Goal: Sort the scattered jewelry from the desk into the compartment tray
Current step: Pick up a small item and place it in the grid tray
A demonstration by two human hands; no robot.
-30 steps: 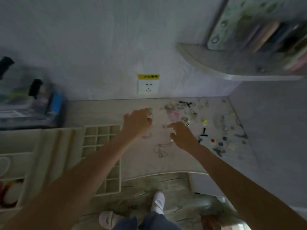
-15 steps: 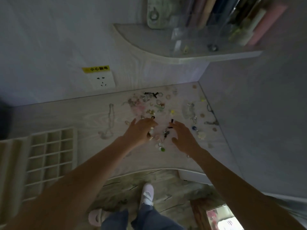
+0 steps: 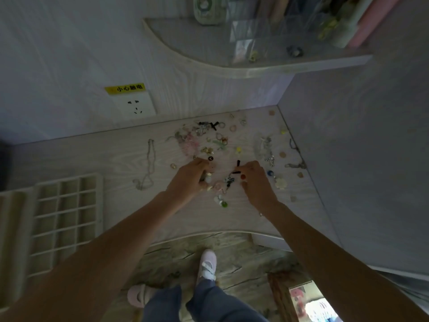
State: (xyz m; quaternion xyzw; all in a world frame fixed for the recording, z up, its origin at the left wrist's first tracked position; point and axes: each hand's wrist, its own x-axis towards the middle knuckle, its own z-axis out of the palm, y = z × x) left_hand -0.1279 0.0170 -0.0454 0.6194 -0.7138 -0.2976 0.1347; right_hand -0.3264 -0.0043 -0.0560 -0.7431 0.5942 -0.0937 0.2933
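Note:
Scattered jewelry lies across the pale wooden desk: rings, beads, a pink tangle, black clips. A pale beaded necklace lies apart on the left. My left hand is down on the desk, its fingers curled round a small pale piece. My right hand rests opposite it, thumb and fingers closing on a small red bead beside a black clip. The white compartment tray sits at the desk's left front, and the cells I can see hold nothing.
A silver chain and a white flower piece lie right of my right hand. A side wall bounds the desk on the right. A curved shelf with a clear organiser overhangs the back. A wall socket is behind.
The view swung right, so the tray slid to the left edge. Both hands moved over to the small pieces at mid desk, and their fingers curled in.

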